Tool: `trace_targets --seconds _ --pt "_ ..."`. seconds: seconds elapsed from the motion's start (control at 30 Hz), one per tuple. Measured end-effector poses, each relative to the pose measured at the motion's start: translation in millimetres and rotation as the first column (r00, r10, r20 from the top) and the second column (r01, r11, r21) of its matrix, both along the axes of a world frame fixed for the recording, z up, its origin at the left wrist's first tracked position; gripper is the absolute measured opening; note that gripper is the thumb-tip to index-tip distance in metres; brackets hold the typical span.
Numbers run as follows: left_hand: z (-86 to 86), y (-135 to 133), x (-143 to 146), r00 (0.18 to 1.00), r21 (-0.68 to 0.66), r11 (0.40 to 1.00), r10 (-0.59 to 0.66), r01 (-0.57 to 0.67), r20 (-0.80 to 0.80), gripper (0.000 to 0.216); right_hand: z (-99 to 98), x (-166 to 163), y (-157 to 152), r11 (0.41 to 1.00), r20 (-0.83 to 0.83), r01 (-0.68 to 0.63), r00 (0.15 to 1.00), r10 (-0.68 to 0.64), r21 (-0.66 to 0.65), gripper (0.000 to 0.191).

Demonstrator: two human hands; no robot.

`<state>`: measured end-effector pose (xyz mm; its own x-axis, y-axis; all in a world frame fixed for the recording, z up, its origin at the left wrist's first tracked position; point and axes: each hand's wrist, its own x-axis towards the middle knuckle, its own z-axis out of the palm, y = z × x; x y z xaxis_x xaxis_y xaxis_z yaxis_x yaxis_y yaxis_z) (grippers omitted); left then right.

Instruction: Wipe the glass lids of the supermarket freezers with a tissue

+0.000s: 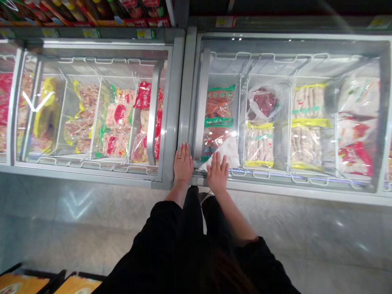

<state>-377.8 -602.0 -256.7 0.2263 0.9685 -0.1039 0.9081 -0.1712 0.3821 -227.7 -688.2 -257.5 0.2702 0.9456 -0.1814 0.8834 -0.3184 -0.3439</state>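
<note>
The left hand (183, 164) lies flat and released, fingers straight and close together, on the grey frame (181, 102) that divides 2 chest freezers; a ring shows on 1 finger and it grips nothing. Just beside it, the right hand (217, 174) is also open and flat, its fingers pressed onto a white cloth (229, 149) that sits at the near left corner of the right freezer's glass lid (275, 65). The hand covers the cloth's near part, so its full shape cannot be made out, and whether the cloth is wet or dry cannot be told. Both forearms run down into black sleeves (159, 245), and the wrists' undersides are hidden. Under the glass, glare and frost blur the goods: green-and-orange packets (219, 102) lie behind the cloth, then a clear bag of dark red pieces (265, 102), then pale packets with yellow bands (308, 122), and red-and-white packets (357, 139) at the far right, whose print is unreadable. The left freezer (92, 53) holds more packets, smeared by reflections and cut off at the picture's left edge. A shelf of cartons (76, 10) above is cropped, as are 2 yellow boxes (21, 283) on the pale floor (76, 212).
</note>
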Motion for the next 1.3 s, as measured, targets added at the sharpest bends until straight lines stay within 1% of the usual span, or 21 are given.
trace_targets --seconds 0.07,0.1,0.13,0.2,0.27,0.33,0.37,0.43,0.5,0.57,0.63,0.7,0.73,0.77,0.83,0.9,0.97,1.03,1.1,1.2,1.3 --pt "-1.0 0 -1 1.0 -0.012 1.0 -0.005 0.005 -0.008 0.067 2.5 -25 7 0.996 -0.028 -0.09 0.996 0.09 0.006 0.068" --pt "-1.3 0 -1 1.0 -0.015 1.0 -0.008 0.008 -0.011 0.067 4.6 -32 5 0.991 -0.037 -0.135 0.99 0.135 0.004 0.068" --pt "-1.6 1 -2 1.0 -0.014 1.0 -0.01 0.01 -0.013 0.067 6.9 -33 -1 0.985 -0.041 -0.17 0.985 0.17 0.002 0.068" --pt "-1.9 1 -2 1.0 -0.004 1.0 -0.013 0.013 -0.014 0.067 10.0 -20 -17 0.982 -0.034 -0.189 0.981 0.189 0.001 0.069" --pt "-2.0 1 -2 1.0 0.013 1.0 -0.02 0.02 -0.017 0.065 9.6 5 -32 0.992 -0.004 -0.124 0.992 0.125 0.007 0.069" --pt "-2.4 1 -2 0.999 0.028 0.999 -0.025 0.026 -0.019 0.065 5.8 28 -34 1.0 0.029 -0.006 1.0 0.005 0.023 0.07" --pt "-2.6 1 -2 0.999 0.033 0.999 -0.024 0.024 -0.021 0.066 3.1 35 -28 0.999 0.032 0.042 0.999 -0.043 0.033 0.07" --pt "-2.9 2 -1 0.999 0.037 0.999 -0.016 0.017 -0.031 0.067 -2.3 38 -7 0.996 0.008 0.077 0.997 -0.078 0.053 0.071" --pt "-2.6 2 0 0.999 0.033 0.999 -0.012 0.013 -0.047 0.068 -5.8 28 17 0.997 -0.035 0.029 0.999 -0.027 0.067 0.07" --pt "-1.8 3 0 0.998 0.024 1.0 -0.019 0.02 -0.058 0.067 -5.6 15 31 0.994 -0.061 -0.065 0.996 0.07 0.083 0.067" --pt "-0.6 4 1 0.998 0.019 1.0 -0.022 0.024 -0.059 0.066 -2.1 10 26 0.978 -0.068 -0.19 0.978 0.196 0.091 0.063" --pt "0.5 5 1 0.998 0.024 1.0 -0.015 0.017 -0.056 0.066 2.6 17 7 0.949 -0.069 -0.302 0.949 0.308 0.086 0.058" --pt "0.8 5 1 0.998 0.029 0.999 -0.012 0.014 -0.054 0.066 4.7 24 -4 0.94 -0.067 -0.332 0.939 0.337 0.081 0.056" --pt "1.0 5 1 0.999 0.034 0.999 -0.011 0.013 -0.052 0.065 6.2 31 -14 0.939 -0.064 -0.336 0.938 0.341 0.076 0.055" --pt "0.8 5 1 0.999 0.04 0.999 -0.013 0.015 -0.05 0.065 7.6 44 -24 0.957 -0.05 -0.281 0.957 0.284 0.068 0.055" --pt "-0.2 5 1 0.999 0.047 0.999 -0.012 0.014 -0.049 0.064 7.7 45 -17 0.98 -0.033 -0.187 0.981 0.19 0.061 0.058" --pt "-1.9 5 0 0.999 0.058 0.998 -0.009 0.012 -0.049 0.064 7.7 35 0 0.986 -0.031 -0.155 0.987 0.157 0.062 0.06" --pt "-3.7 4 0 0.999 0.073 0.997 -0.012 0.015 -0.043 0.065 8.7 19 15 0.976 -0.049 -0.205 0.977 0.209 0.069 0.062" --pt "-5.4 4 -1 0.999 0.089 0.996 -0.018 0.022 -0.038 0.066 11.2 9 17 0.956 -0.065 -0.284 0.955 0.289 0.068 0.063" --pt "-7.0 4 -1 0.999 0.106 0.994 -0.023 0.028 -0.044 0.067 15.3 17 -2 0.937 -0.054 -0.347 0.936 0.349 0.045 0.061" --pt "-7.9 3 0 0.999 0.107 0.994 -0.015 0.019 -0.045 0.067 15.4 32 -16 0.937 -0.04 -0.347 0.936 0.349 0.043 0.059"
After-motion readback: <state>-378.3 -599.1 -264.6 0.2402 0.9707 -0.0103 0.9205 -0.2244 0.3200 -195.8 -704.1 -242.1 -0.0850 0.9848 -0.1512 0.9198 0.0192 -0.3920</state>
